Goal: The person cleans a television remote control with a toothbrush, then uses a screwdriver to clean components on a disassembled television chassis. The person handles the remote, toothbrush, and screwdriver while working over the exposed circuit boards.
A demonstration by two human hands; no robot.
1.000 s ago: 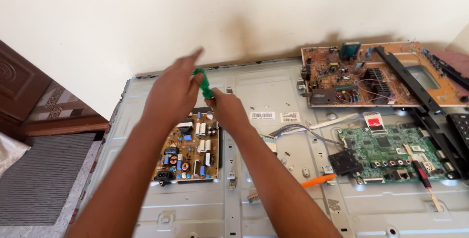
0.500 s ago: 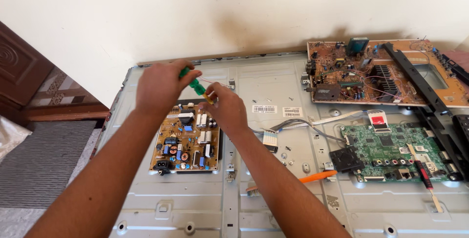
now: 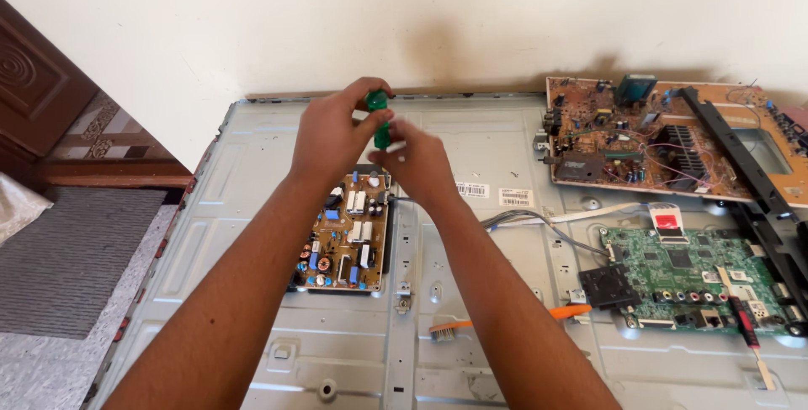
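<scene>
Above power board [image 3: 343,233] on metal panel [image 3: 252,208]: both hands grip green screwdriver [image 3: 380,119]

2 bare forearms, left hand [image 3: 330,136] and right hand [image 3: 418,163] (no sleeves, rings or gloves).

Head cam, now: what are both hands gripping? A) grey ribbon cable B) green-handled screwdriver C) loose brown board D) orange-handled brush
B: the left hand and right hand meet on the green-handled screwdriver, held upright above the brown power board; the orange-handled brush lies untouched on the metal panel.
</scene>
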